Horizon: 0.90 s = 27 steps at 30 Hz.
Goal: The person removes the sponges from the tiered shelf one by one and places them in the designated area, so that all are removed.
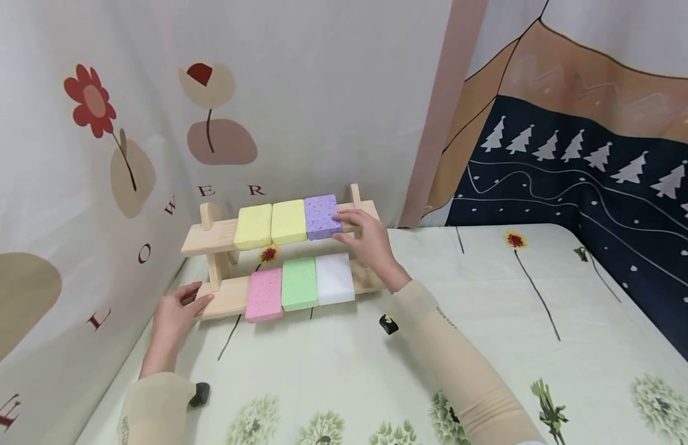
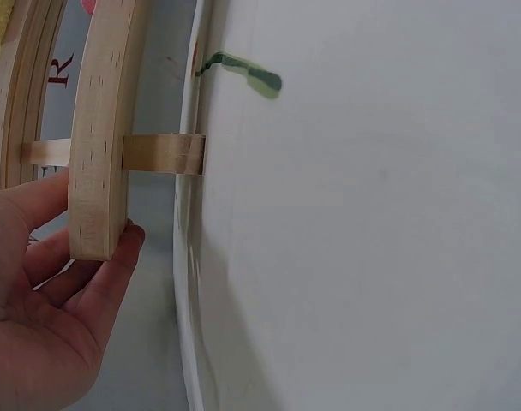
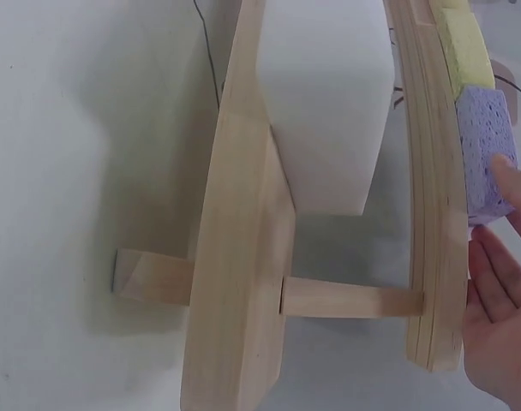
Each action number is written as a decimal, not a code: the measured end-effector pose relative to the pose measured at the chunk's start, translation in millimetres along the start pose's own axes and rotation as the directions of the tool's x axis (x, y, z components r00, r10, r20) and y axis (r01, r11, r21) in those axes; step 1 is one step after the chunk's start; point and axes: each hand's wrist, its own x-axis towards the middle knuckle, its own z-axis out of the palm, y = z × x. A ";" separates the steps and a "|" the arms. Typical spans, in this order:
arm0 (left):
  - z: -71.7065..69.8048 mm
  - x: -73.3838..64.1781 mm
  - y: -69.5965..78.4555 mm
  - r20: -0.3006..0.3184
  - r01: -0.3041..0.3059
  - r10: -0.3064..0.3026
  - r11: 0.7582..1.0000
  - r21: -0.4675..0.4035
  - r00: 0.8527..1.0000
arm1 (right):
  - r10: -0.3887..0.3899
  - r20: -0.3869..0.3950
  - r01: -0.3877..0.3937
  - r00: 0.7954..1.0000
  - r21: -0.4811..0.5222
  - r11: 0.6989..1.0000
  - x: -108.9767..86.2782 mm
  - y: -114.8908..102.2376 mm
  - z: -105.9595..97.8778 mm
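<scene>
A two-tier wooden shelf (image 1: pixel 224 296) stands near the back wall. My left hand (image 1: pixel 174 315) grips the left end of its lower board (image 2: pixel 98 188), thumb on one side and fingers on the other. On the upper board, my right hand (image 1: pixel 371 244) holds a purple sponge (image 1: pixel 320 217) by its right end, the fingertips at its edge. Left of that sponge sit two yellow sponges, one (image 1: pixel 288 220) touching it and the other (image 1: pixel 253 226) farther out. Along the lower board lie a pink sponge (image 1: pixel 264 295), a green sponge (image 1: pixel 299 283) and a white block (image 1: pixel 335 278), side by side.
A pale flower-printed cloth (image 1: pixel 344 358) covers the table. Behind the shelf hangs a white printed curtain (image 1: pixel 321 93), and a dark tree-patterned cloth (image 1: pixel 544 191) borders the right side. Upright pegs, such as the left one (image 1: pixel 209 216), rise above the upper board.
</scene>
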 end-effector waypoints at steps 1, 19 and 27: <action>-0.2 0.1 -0.5 0.001 0.002 -0.002 1.000 0.003 1.000 | 0.010 -0.003 -0.010 1.000 -0.003 1.000 -0.2 -0.8 0.7; 0.4 -2.1 -0.2 -0.016 -0.022 0.022 1.000 -0.002 1.000 | 0.041 -0.067 -0.040 0.997 0.018 0.999 -2.9 -4.4 4.4; 0.0 -4.9 1.3 -0.009 -0.019 0.019 1.000 -0.001 1.000 | 0.018 -0.103 -0.008 0.995 0.100 0.995 -5.3 -2.8 4.6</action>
